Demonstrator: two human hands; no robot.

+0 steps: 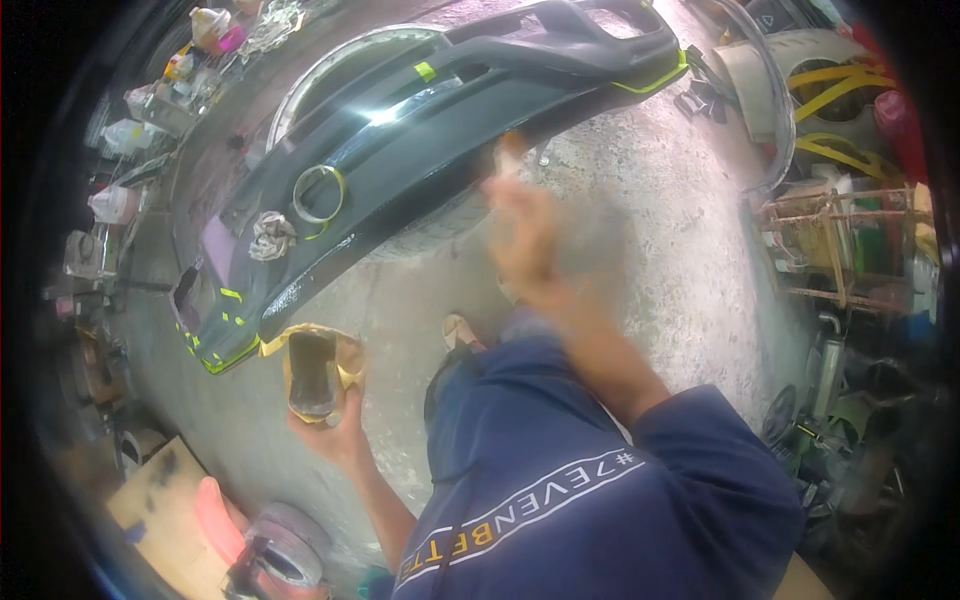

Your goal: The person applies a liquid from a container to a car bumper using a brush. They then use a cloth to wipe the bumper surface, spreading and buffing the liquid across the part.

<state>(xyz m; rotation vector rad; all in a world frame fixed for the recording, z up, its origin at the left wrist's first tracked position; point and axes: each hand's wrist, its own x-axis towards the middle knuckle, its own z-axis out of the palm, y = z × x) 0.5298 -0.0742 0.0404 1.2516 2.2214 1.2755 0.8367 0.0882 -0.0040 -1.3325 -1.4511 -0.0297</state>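
Observation:
My left hand [335,435] grips a small open container [315,370] with dark contents and a yellow paper-like wrap, near the left end of a long dark bumper [390,170]. My right hand [525,225] is smeared by motion beside the bumper's near edge, with a small orange-tipped object [510,148], too blurred to name, at its fingers. On the bumper lie a roll of tape [338,208] and a crumpled grey wad [272,235]. Bits of yellow-green tape [425,72] are stuck along it.
The bumper rests over a round tire-like support [440,225] on a concrete floor [670,260]. Cluttered cups and containers [115,205] line the left. A rusty metal rack [835,240] and straps [830,85] are at the right. A board [160,500] lies at lower left.

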